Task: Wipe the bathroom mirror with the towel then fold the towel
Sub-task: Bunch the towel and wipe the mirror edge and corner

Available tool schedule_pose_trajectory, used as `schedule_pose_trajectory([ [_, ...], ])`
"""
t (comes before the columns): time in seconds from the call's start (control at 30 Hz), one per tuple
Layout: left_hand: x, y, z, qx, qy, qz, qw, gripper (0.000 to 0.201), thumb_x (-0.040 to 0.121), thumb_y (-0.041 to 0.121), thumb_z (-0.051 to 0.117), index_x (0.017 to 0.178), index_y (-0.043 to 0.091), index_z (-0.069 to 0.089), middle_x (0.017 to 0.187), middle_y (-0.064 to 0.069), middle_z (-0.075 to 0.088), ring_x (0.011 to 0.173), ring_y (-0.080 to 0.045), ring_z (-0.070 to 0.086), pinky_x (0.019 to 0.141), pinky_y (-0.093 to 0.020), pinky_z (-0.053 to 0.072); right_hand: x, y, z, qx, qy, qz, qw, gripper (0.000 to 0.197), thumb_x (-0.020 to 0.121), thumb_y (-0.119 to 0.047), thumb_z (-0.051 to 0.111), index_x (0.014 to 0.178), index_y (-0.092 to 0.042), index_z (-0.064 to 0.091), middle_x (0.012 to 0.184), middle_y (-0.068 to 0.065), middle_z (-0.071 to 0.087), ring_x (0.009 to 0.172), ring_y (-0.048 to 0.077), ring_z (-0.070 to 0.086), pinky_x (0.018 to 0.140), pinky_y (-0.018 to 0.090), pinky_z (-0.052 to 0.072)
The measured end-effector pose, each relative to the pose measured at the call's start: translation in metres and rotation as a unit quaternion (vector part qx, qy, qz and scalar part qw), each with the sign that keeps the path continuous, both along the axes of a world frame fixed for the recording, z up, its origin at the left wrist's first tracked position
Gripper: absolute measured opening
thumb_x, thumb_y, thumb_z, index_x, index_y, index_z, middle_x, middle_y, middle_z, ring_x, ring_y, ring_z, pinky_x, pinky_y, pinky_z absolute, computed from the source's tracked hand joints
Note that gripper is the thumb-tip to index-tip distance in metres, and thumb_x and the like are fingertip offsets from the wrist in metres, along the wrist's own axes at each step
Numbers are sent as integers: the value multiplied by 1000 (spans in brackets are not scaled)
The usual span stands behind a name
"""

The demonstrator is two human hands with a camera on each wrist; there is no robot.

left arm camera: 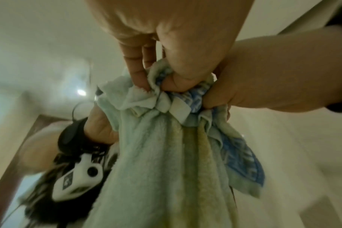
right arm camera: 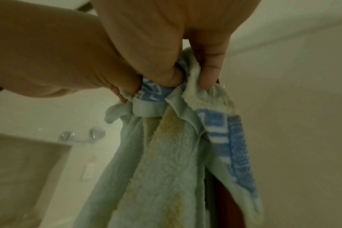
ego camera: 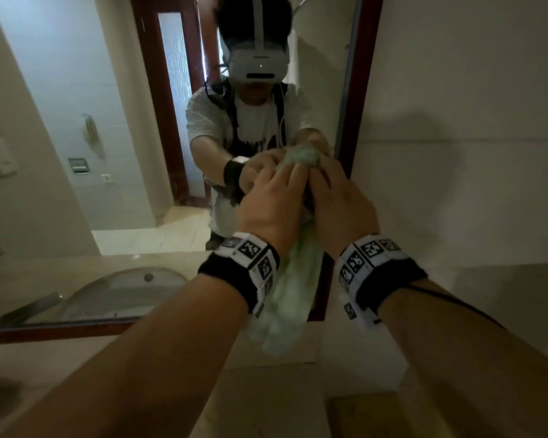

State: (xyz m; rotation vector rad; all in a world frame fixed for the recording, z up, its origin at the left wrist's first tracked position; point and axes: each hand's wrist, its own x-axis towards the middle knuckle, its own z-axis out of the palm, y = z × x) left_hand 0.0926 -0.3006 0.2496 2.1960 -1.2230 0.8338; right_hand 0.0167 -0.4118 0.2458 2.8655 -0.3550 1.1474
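Observation:
A pale green towel (ego camera: 290, 298) with a blue patterned border hangs bunched between my two hands, close to the mirror's (ego camera: 124, 121) lower right corner. My left hand (ego camera: 274, 200) pinches the gathered top edge of the towel (left arm camera: 166, 154), thumb and fingers curled into the folds. Right beside it, my right hand (ego camera: 336, 200) grips the same bunched top of the towel (right arm camera: 166, 154). The two hands touch each other. The towel's lower end dangles below my wrists, in front of the dark red mirror frame (ego camera: 355, 121).
The mirror reflects a person with a headset, a door and a glass basin (ego camera: 124, 292) with a tap. A pale stone counter (ego camera: 171, 374) runs below the frame. A plain tiled wall (ego camera: 472, 121) fills the right side.

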Motion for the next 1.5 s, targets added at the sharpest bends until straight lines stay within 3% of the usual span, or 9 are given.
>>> schedule_pose_trajectory([
  [0.17, -4, 1, -108, 65, 37, -9, 997, 53, 87, 19, 44, 139, 13, 55, 132, -7, 61, 111, -33, 55, 71, -43, 59, -6, -8, -109, 34, 93, -14, 995, 46, 93, -26, 61, 137, -22, 47, 142, 6, 44, 99, 33, 61, 67, 41, 59],
  [0.53, 0, 10, -245, 153, 132, -31, 979, 49, 90, 15, 61, 138, 16, 58, 130, -1, 66, 111, -27, 60, 90, -37, 55, -15, 4, -215, 143, 301, -34, 942, 40, 98, -33, 54, 137, -28, 44, 143, 1, 36, 105, 31, 57, 82, 42, 56],
  [0.7, -11, 22, -264, 260, 279, -13, 924, 35, 93, 20, 55, 128, 28, 59, 126, 2, 64, 111, -25, 58, 93, -34, 47, -23, 8, -220, 177, 413, -50, 892, 39, 101, -23, 41, 137, -32, 51, 137, 3, 41, 117, 33, 51, 98, 42, 49],
  [0.87, -20, 59, -250, 19, 609, -28, 792, 23, 95, 14, 54, 96, 32, 69, 79, 4, 69, 70, -13, 64, 66, -34, 55, -37, 7, -197, 215, 428, -21, 877, 30, 101, -21, 39, 117, -16, 64, 123, 9, 62, 115, 33, 55, 97, 37, 47],
  [1.03, -27, 99, -209, 60, 476, 31, 877, 25, 97, 46, 58, 112, 30, 69, 107, 6, 69, 98, -13, 65, 84, -35, 54, -41, 29, -162, 396, 333, -12, 855, 34, 103, -9, 41, 127, 0, 63, 139, 14, 55, 133, 23, 48, 105, 27, 36],
  [1.13, -48, 131, -185, 43, 502, -79, 860, 39, 90, 60, 63, 123, 39, 67, 121, 15, 69, 112, -9, 65, 97, -41, 54, -41, 47, -155, 429, 293, 25, 854, 26, 101, -18, 48, 108, -6, 71, 117, 12, 66, 115, 27, 61, 90, 31, 45],
  [1.3, -84, 181, -173, 46, 516, -68, 853, 69, 81, 59, 77, 141, 36, 54, 133, 19, 62, 119, 1, 60, 104, -28, 49, -50, 98, -157, 639, 209, 35, 739, 31, 97, -23, 57, 114, -2, 72, 122, 20, 68, 115, 35, 63, 100, 40, 49],
  [1.4, -98, 204, -175, 33, 559, -21, 828, 71, 76, 48, 86, 135, 35, 50, 121, 21, 61, 111, -1, 61, 95, -22, 54, -50, 125, -166, 760, 135, 37, 634, 42, 80, -38, 69, 91, 3, 73, 103, 25, 72, 86, 30, 68, 87, 48, 55],
  [1.5, -104, 218, -184, 18, 549, 102, 829, 91, 65, 59, 87, 138, 34, 40, 122, 10, 45, 117, -13, 53, 90, -24, 48, -53, 147, -160, 778, 107, 56, 616, 22, 100, -17, 54, 81, -12, 61, 87, 13, 64, 75, 25, 60, 77, 40, 52],
])
